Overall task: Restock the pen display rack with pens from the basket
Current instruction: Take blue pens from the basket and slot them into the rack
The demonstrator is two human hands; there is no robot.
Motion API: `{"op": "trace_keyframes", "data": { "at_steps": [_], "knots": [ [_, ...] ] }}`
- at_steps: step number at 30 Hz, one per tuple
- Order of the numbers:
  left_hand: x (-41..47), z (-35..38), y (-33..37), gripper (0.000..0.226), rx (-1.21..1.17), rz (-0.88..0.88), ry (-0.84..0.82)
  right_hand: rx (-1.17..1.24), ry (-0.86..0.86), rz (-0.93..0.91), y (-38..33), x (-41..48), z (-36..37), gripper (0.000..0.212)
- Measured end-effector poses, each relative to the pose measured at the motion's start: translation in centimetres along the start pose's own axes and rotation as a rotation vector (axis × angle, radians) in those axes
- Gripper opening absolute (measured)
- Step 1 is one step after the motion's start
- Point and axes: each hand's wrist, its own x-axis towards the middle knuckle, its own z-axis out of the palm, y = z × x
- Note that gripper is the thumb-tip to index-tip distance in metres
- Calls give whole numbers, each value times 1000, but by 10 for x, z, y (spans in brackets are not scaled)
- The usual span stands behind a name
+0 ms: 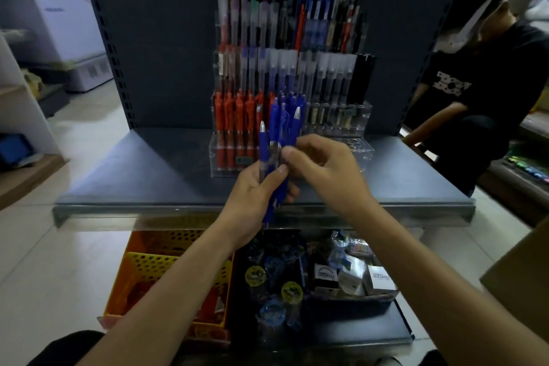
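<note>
Fingers (293, 191) of the left hand (252, 196) curl tightly round a bunch of blue pens (274, 120), held upright with the silver tips up, above and to the right of the yellow basket (139, 264). Next over, the right hand (323, 169) has thumb and forefinger pinched on one pen near the middle of the bunch, the other fingers loosely bent. Behind both stands the clear rack (364, 154) on the dark shelf (148, 169): red pens (237, 116) on its left, blue in the middle, bare holes at the front right.

These pens look light and stiff, with smooth barrels that would slide against each other, so one is best pinched mid-barrel. Further right, another person (481, 74) sits.
</note>
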Motion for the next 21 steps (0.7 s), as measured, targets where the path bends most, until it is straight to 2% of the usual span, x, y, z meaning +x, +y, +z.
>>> {"op": "trace_keyframes", "data": {
  "at_steps": [3,5,10,13,15,18,21],
  "knots": [
    [-6,3,0,22,-36,-38,4,-122,42,-2,5,-6,-3,10],
    [-8,3,-2,22,-56,-79,30,-57,63,47,5,-9,-4,11],
    [-8,0,-3,24,-34,-109,50,85,233,92,2,-10,-1,31],
    [-7,0,-3,24,-65,-113,59,59,194,66,0,-5,-3,19],
    [-4,-1,-3,23,-100,-121,76,230,227,134,-2,1,-5,18],
    [-1,-4,-2,21,-136,-136,92,656,258,291,-6,10,-13,25],
    [1,-5,-1,19,-142,-134,90,675,210,326,-1,14,-18,27]
  ]
}}
